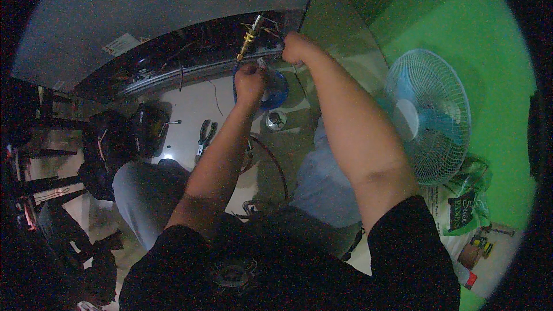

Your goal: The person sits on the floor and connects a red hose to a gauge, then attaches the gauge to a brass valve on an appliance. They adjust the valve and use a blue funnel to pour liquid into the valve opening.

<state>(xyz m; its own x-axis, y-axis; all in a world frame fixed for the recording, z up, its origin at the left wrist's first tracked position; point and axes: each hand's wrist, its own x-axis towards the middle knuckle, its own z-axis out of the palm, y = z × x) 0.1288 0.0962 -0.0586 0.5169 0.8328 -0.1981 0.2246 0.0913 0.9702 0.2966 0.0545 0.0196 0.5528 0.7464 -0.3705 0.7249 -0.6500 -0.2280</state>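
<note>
My left hand (252,83) is closed next to the lower end of a brass fitting (249,41), which tilts up toward the open base of a big grey cabinet-like appliance (190,8). What its fingers hold is hidden; a small pale piece shows by the thumb. Blue hose (277,98) curves in a loop beside and behind this hand. Farther up and to the right, my right hand (296,49) is closed at the appliance's edge, near thin metal tubing (273,27). Its fingertips face away, so I cannot make out what they grip.
Pliers (205,136) and a round metal container (276,120) lie on the floor between my legs. A reddish hose (277,164) bends nearby. At right stands a fan (429,118), with a green bag (469,210) below it. Dark items (109,144) crowd the left.
</note>
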